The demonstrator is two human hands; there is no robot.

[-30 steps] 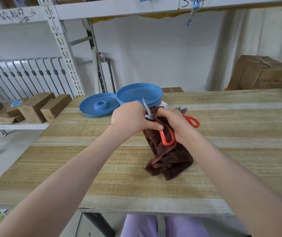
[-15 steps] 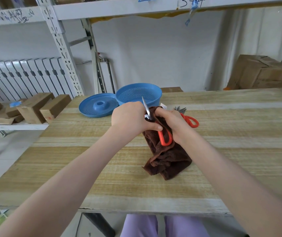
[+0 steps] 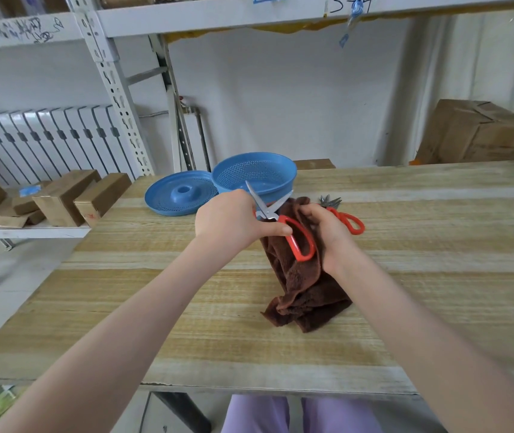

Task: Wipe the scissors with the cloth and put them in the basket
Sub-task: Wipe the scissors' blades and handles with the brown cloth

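Note:
My left hand [image 3: 230, 221] grips red-handled scissors [image 3: 276, 214] near the pivot, thumb across the handle. The blades stand spread apart, tips pointing up and away. My right hand [image 3: 327, 232] holds a brown cloth [image 3: 304, 285] bunched against the handle loop; the cloth's lower part lies on the wooden table [image 3: 436, 245]. The blue perforated basket [image 3: 254, 176] stands just behind the scissors. Another pair of red-handled scissors [image 3: 346, 218] lies on the table behind my right hand, partly hidden.
A blue perforated lid [image 3: 179, 193] lies left of the basket. Cardboard boxes [image 3: 71, 198] sit on a low shelf at the left, and a large carton [image 3: 480, 132] stands at the back right. A metal rack upright [image 3: 115, 89] rises behind the table.
The scissor blades have opened wider, with both tips now showing. The red handle loop has come further out of the cloth. Both hands stay in nearly the same place.

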